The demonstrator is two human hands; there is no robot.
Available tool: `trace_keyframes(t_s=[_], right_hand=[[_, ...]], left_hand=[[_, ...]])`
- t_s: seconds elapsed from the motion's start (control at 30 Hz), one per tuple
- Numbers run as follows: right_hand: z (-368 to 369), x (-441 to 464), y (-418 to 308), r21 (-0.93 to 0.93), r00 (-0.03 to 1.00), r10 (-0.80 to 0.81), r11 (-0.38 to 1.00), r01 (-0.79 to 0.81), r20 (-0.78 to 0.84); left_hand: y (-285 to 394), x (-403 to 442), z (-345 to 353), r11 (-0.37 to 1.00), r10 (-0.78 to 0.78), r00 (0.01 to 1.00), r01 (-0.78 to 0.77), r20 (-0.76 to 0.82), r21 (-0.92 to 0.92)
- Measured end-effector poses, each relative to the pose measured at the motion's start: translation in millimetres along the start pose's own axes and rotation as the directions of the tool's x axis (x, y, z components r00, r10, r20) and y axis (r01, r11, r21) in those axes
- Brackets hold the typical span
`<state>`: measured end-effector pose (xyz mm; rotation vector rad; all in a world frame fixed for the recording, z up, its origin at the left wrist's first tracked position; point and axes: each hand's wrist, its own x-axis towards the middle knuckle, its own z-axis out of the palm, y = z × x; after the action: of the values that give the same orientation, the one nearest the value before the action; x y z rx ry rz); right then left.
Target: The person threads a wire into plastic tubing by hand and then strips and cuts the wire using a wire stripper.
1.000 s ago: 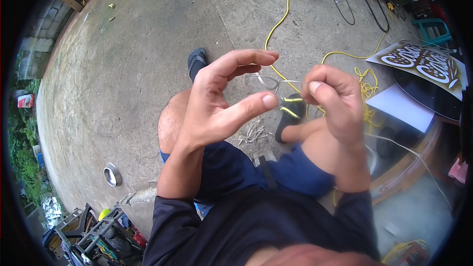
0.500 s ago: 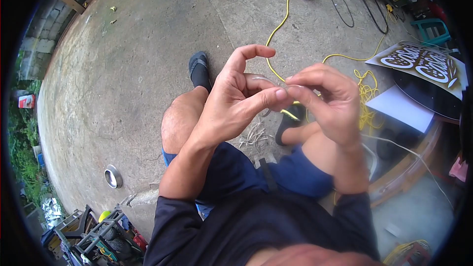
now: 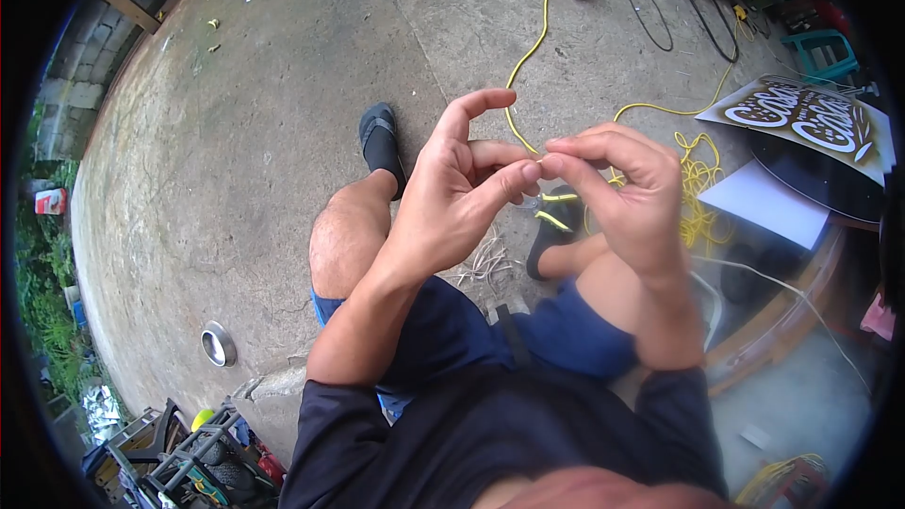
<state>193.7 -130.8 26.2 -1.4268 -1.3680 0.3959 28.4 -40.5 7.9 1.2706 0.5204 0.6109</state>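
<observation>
My left hand (image 3: pixel 451 190) has its thumb pressed toward the middle fingers, with the index finger raised and curled. Its thumb tip meets the fingertips of my right hand (image 3: pixel 627 184), which is closed in a pinch. Between the two hands the thin wire is almost wholly hidden by the fingers, so what each one grips is too small to make out. Beneath them on the concrete lies a loose bunch of pale wire strips (image 3: pixel 487 262). Near my right foot are the yellow-green handles of a tool (image 3: pixel 551 219), partly seen.
A yellow cord (image 3: pixel 530 52) crosses the floor to a tangled heap (image 3: pixel 699 193) at the right. Beyond it are a printed sign (image 3: pixel 801 118), a white sheet (image 3: pixel 765 205) and a teal stool (image 3: pixel 822 57). A metal bowl (image 3: pixel 218 344) lies at the lower left.
My hands have come together from apart, my left thumb closing toward its fingers. The wire loop seen between them earlier is now mostly hidden.
</observation>
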Motion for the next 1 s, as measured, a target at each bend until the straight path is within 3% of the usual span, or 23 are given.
trace_keyframes(t_s=[0.03, 0.07, 0.17, 0.27, 0.3, 0.4, 0.47, 0.53, 0.6, 0.67, 0.7, 0.77, 0.83, 0.9, 0.93, 0.97, 1.0], right_hand=[[-1, 1, -1, -0.027, 1.000, 0.002, 1.000, -0.001, 0.007], [-2, 2, -1, -0.031, 1.000, -0.002, 1.000, 0.002, 0.003], [-6, 5, -2, -0.069, 0.999, -0.034, 0.997, 0.035, 0.007], [-8, 10, -2, -0.097, 0.999, -0.026, 0.995, 0.029, 0.024], [-10, 12, -3, -0.104, 1.000, -0.027, 0.994, 0.028, 0.008], [-15, 13, -1, -0.115, 0.999, -0.029, 0.993, 0.031, 0.017], [-13, 13, 1, -0.029, 0.991, -0.119, 0.992, 0.121, 0.065], [-16, 15, -1, -0.035, 0.990, -0.106, 0.993, 0.110, 0.089], [-23, 17, -5, -0.034, 0.990, -0.075, 0.996, 0.080, 0.121], [-45, 21, -3, -0.216, 0.992, -0.011, 0.976, 0.039, 0.129], [-53, 18, 9, -0.207, 0.990, 0.004, 0.978, 0.026, 0.143], [-73, 15, 46, -0.003, 0.951, 0.304, 0.952, -0.305, 0.061], [-83, 0, 116, -0.032, 0.885, 0.450, 0.892, -0.450, 0.119], [-61, -44, 193, -0.361, 0.782, 0.613, 0.759, -0.543, 0.114], [-47, -78, 228, -0.617, 0.801, 0.567, 0.704, -0.352, 0.191], [-29, -109, 251, -0.668, 0.754, 0.583, 0.694, -0.268, 0.303], [-10, -151, 275, -0.718, 0.817, 0.490, 0.681, -0.142, 0.303]], left_hand=[[1, 2, -1, 0.981, -0.127, 0.992, 0.127, 0.012, -0.148], [-2, 4, -2, 0.981, -0.122, 0.992, 0.123, 0.017, -0.147], [-10, 8, -3, 0.817, -0.315, 0.941, 0.336, 0.126, -0.469], [-16, 10, -7, 0.783, -0.334, 0.924, 0.382, 0.188, -0.491], [-10, 9, -2, 0.794, -0.356, 0.929, 0.358, 0.102, -0.491], [-12, 11, -5, 0.770, -0.415, 0.898, 0.431, 0.144, -0.470], [-14, 11, -5, 0.753, -0.418, 0.886, 0.460, 0.198, -0.470], [-15, 9, -6, 0.795, -0.338, 0.902, 0.426, 0.267, -0.433], [-13, 10, -1, 0.886, -0.287, 0.956, 0.291, 0.067, -0.362], [-15, 11, -7, 0.943, -0.187, 0.982, 0.173, -0.026, -0.284], [-14, 11, -10, 0.959, -0.143, 0.988, 0.127, -0.049, -0.253], [-11, 10, -11, 0.978, -0.094, 0.991, 0.073, -0.100, -0.198], [-12, 13, -14, 0.990, 0.023, 0.993, -0.038, -0.112, -0.138], [-8, 13, -15, 0.991, 0.015, 0.993, -0.031, -0.121, -0.132], [-6, 12, -14, 0.992, 0.003, 0.993, -0.019, -0.120, -0.127], [-5, 13, -13, 0.993, -0.001, 0.992, -0.013, -0.124, -0.115], [-4, 14, -13, 0.994, 0.002, 0.993, -0.015, -0.118, -0.112]])
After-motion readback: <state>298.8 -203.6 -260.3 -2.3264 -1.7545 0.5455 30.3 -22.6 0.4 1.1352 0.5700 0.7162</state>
